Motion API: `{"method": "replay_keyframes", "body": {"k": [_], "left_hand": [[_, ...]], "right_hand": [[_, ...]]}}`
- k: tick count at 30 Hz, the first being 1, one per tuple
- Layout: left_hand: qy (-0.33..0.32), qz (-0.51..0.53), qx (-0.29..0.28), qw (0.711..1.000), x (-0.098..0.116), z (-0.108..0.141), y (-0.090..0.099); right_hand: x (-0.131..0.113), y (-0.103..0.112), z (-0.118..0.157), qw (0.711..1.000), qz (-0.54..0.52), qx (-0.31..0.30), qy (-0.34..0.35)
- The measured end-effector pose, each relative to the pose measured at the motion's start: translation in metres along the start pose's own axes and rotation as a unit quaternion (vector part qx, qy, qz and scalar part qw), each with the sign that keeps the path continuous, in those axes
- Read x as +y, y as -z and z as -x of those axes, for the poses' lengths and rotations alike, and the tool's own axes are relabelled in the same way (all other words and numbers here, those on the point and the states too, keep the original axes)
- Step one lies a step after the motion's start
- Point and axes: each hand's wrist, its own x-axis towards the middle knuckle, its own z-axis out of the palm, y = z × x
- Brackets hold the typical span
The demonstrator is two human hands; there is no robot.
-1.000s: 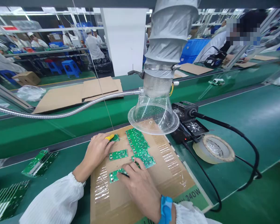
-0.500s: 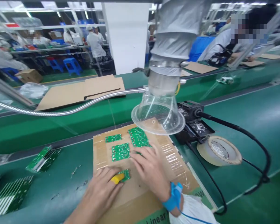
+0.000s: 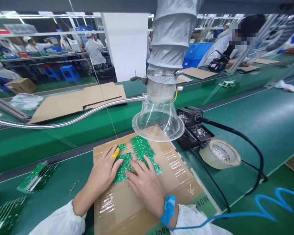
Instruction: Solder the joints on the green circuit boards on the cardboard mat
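My left hand (image 3: 104, 173) lies on a green circuit board (image 3: 122, 168) on a cardboard sheet (image 3: 176, 186). A yellow finger cot (image 3: 115, 152) on one fingertip sits close to a small green board (image 3: 122, 147). My right hand (image 3: 144, 184) rests with spread fingers across the same board's right side, next to a larger strip of joined boards (image 3: 140, 148). That strip runs down to the right from under the clear hood. A blue wrist strap (image 3: 168, 209) circles my right wrist. Neither hand visibly closes around anything.
A clear fume hood (image 3: 158, 122) hangs just above the boards on a grey duct. To the right stand a black soldering station (image 3: 194, 130) and a tape roll (image 3: 219, 154). Stacked boards (image 3: 36, 176) lie on the green bench at left. A co-worker (image 3: 218, 52) sits far right.
My left hand has moved up from the near part of the cardboard onto the boards. The boards now lie closer together under both hands. A blue cord has come into view at lower right.
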Motion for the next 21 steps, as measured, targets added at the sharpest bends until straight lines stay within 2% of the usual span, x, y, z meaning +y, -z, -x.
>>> {"method": "replay_keyframes", "body": {"k": [3,7,11,16,21], "left_hand": [[0.002,-0.011,0.015,1.000,0.017,-0.006,-0.009],[-0.002,-0.049,0.013,0.999,0.029,-0.017,-0.011],[-0.011,-0.065,0.036,0.997,0.029,-0.009,-0.013],[-0.064,-0.066,0.015,0.996,0.024,0.010,-0.021],[-0.039,-0.068,0.016,0.997,0.018,0.007,-0.026]], "right_hand": [[0.007,-0.005,-0.002,1.000,0.005,0.012,-0.014],[0.013,-0.007,-0.006,0.999,-0.012,0.021,-0.044],[0.018,0.003,-0.004,0.998,-0.042,0.006,-0.046],[0.038,0.033,0.025,0.998,-0.019,-0.030,-0.060],[0.055,0.041,0.049,0.997,0.024,-0.065,-0.042]]}}
